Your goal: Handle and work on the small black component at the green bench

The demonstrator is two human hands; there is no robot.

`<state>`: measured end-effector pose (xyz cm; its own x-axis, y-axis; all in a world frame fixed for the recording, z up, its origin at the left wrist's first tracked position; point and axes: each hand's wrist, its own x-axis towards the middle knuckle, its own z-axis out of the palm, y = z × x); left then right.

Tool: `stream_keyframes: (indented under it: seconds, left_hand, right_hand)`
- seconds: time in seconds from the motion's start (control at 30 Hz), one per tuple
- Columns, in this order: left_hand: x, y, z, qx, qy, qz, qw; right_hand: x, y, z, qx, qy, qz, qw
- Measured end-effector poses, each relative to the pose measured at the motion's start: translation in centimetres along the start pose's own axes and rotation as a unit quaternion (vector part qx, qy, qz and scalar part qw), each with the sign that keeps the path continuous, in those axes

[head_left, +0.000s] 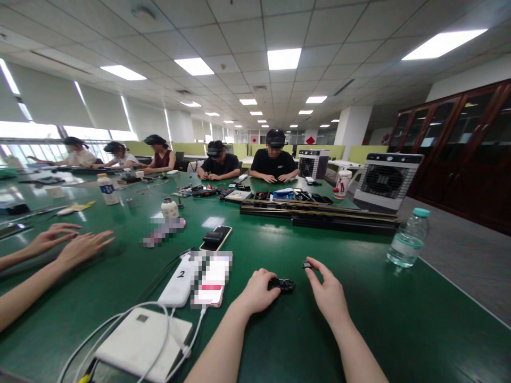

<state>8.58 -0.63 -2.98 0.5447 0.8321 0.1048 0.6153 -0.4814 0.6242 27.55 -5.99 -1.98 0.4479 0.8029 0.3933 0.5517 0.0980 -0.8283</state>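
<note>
On the green table my left hand [260, 290] is closed round the left end of a small black part [284, 285], whose right end sticks out past the fingers. To its right, my right hand [326, 287] pinches a small dark piece [306, 264] between thumb and fingertips, slightly raised and apart from the black part. The fine detail of both pieces is too small to make out.
Left of my hands lie a phone [211, 279], a white power bank [178, 282] and a white box [143, 340] with cables. Black rails [319, 213] lie ahead, a water bottle [408, 242] at right. Another person's hands [80, 244] rest at left; several people sit beyond.
</note>
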Motion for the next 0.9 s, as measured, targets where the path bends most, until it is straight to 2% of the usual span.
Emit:
stream_keyframes:
  seconds: [0.3, 0.57, 0.73, 0.9]
  left_hand:
    - [0.1, 0.0, -0.1, -0.008, -0.013, -0.01, 1.0]
    - [0.2, -0.2, 0.1, 0.006, -0.013, -0.005, 1.0]
    - [0.2, -0.3, 0.2, 0.008, -0.009, 0.001, 1.0]
    - [0.2, -0.2, 0.2, 0.008, -0.01, 0.0, 1.0]
  right_hand:
    - [-0.3, 0.3, 0.6, -0.044, -0.09, -0.027, 0.995]
    - [-1.2, 0.1, 1.8, -0.077, -0.216, -0.042, 0.973]
    - [-1.3, 0.0, 2.0, -0.074, -0.229, -0.057, 0.969]
    - [-1.2, 0.4, 2.1, -0.065, -0.203, -0.04, 0.976]
